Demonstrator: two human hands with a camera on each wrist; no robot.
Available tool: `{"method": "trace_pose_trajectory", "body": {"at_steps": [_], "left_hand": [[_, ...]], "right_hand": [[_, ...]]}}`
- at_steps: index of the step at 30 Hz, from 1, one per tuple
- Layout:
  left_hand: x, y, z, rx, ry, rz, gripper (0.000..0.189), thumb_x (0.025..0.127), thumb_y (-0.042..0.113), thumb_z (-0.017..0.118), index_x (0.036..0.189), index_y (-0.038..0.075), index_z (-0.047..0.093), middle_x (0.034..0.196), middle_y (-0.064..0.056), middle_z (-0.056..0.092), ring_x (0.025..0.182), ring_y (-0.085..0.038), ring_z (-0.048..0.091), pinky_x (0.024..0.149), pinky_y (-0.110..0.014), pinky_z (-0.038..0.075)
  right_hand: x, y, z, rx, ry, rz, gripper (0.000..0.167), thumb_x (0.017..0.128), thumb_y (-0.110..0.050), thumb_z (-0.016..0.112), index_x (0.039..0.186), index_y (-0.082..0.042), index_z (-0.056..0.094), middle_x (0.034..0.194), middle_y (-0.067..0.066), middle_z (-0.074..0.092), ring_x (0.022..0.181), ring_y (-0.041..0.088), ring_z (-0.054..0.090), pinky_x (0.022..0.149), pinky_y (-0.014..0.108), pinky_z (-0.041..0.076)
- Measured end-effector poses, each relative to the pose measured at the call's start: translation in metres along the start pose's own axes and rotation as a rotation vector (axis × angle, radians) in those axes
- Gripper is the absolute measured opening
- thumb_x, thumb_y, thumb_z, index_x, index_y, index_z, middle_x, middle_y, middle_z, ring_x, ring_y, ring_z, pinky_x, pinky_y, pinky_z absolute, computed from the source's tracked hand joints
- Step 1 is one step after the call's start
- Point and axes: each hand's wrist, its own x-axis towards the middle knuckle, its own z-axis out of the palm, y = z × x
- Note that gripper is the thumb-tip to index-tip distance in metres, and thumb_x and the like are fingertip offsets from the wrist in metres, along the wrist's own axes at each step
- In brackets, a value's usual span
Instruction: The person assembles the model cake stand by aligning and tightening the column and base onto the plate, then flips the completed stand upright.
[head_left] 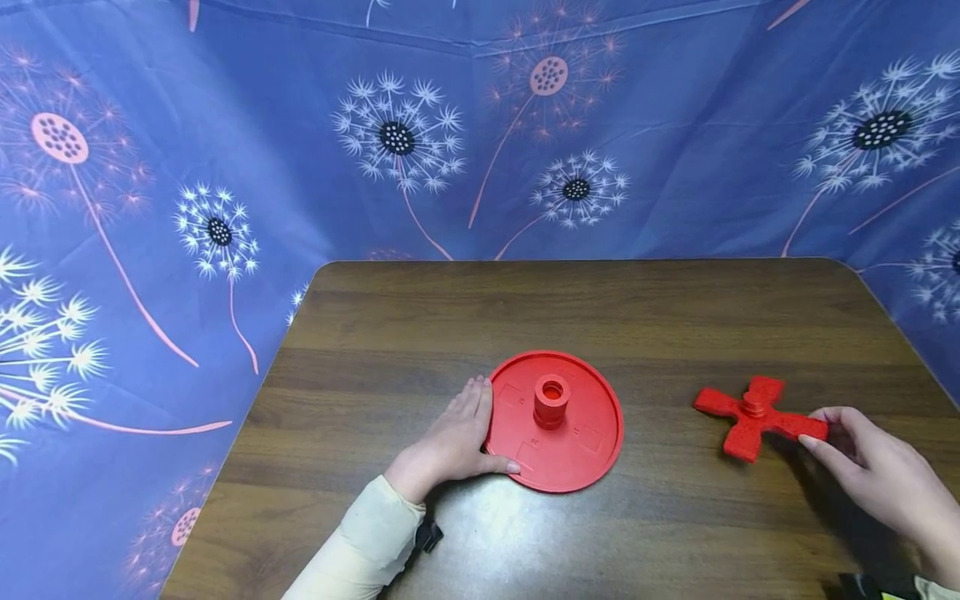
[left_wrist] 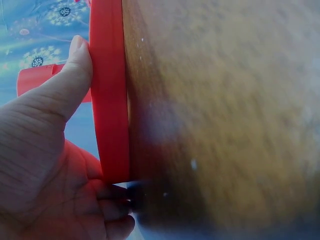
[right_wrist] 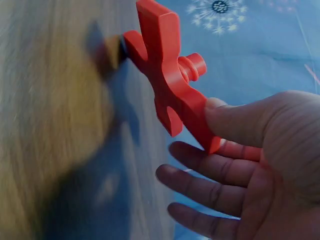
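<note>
A round red disc (head_left: pixel 570 467) with a raised rim lies on the table, a short hollow post (head_left: pixel 551 404) standing at its centre. My left hand (head_left: pixel 453 437) rests against the disc's left edge, fingers straight along the rim and the thumb over the near-left part. In the left wrist view the red rim (left_wrist: pixel 110 100) stands beside that thumb. Off to the right, my right hand (head_left: pixel 873 462) pinches one arm of a red four-armed cross piece (head_left: pixel 756 417) between thumb and index finger. A ridged round stub (right_wrist: pixel 192 67) sticks out of the cross's middle.
Both red pieces are over a brown wood-grain table (head_left: pixel 420 317) with rounded far corners. A blue cloth (head_left: pixel 465 200) printed with dandelions hangs behind it and along the sides. The cross casts a shadow on the tabletop.
</note>
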Motion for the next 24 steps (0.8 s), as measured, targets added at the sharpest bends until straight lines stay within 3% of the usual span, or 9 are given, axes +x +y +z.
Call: {"method": "trace_pose_trajectory", "body": {"at_steps": [7, 12, 14, 18, 24], "left_hand": [[-0.001, -0.001, -0.001, -0.009, 0.008, 0.005, 0.120, 0.077, 0.066, 0.069, 0.154, -0.003, 0.010, 0.161, -0.020, 0.009, 0.148, -0.033, 0.006, 0.118, -0.043, 0.018], [-0.001, -0.001, -0.001, -0.002, 0.008, 0.007, 0.120, 0.077, 0.067, 0.069, 0.154, -0.003, 0.009, 0.161, -0.021, 0.009, 0.148, -0.033, 0.007, 0.118, -0.042, 0.018], [-0.001, -0.001, -0.001, 0.000, 0.003, 0.007, 0.120, 0.077, 0.067, 0.068, 0.154, -0.003, 0.009, 0.161, -0.021, 0.009, 0.148, -0.033, 0.006, 0.118, -0.042, 0.018], [0.000, -0.001, -0.001, -0.005, 0.001, 0.004, 0.120, 0.077, 0.066, 0.069, 0.155, -0.002, 0.009, 0.161, -0.019, 0.008, 0.148, -0.032, 0.006, 0.118, -0.042, 0.018], [0.000, -0.002, -0.001, 0.001, 0.005, 0.001, 0.120, 0.076, 0.066, 0.069, 0.155, -0.002, 0.009, 0.161, -0.019, 0.009, 0.148, -0.032, 0.007, 0.118, -0.042, 0.019]], "right_hand": [[0.009, -0.020, -0.003, 0.080, 0.035, 0.056, 0.028, 0.095, -0.016, 0.065, 0.112, 0.002, 0.054, 0.082, 0.002, 0.059, 0.062, -0.008, 0.040, 0.048, 0.021, 0.031], [0.018, -0.036, -0.003, 0.236, 0.134, 0.015, 0.025, 0.091, -0.005, 0.066, 0.113, -0.001, 0.055, 0.090, -0.031, 0.053, 0.075, -0.018, 0.047, 0.058, 0.007, 0.036], [0.022, -0.044, -0.002, 0.308, 0.172, -0.012, 0.025, 0.090, 0.001, 0.065, 0.113, -0.001, 0.055, 0.093, -0.036, 0.052, 0.081, -0.021, 0.049, 0.064, 0.002, 0.038], [0.029, -0.062, 0.000, 0.413, 0.210, -0.053, 0.030, 0.088, 0.009, 0.064, 0.115, -0.002, 0.055, 0.100, -0.033, 0.056, 0.089, -0.019, 0.053, 0.074, -0.001, 0.039], [0.039, -0.094, 0.003, 0.479, 0.204, -0.111, 0.037, 0.083, 0.016, 0.066, 0.118, 0.007, 0.057, 0.100, -0.026, 0.062, 0.087, -0.014, 0.059, 0.076, 0.001, 0.043]]}}
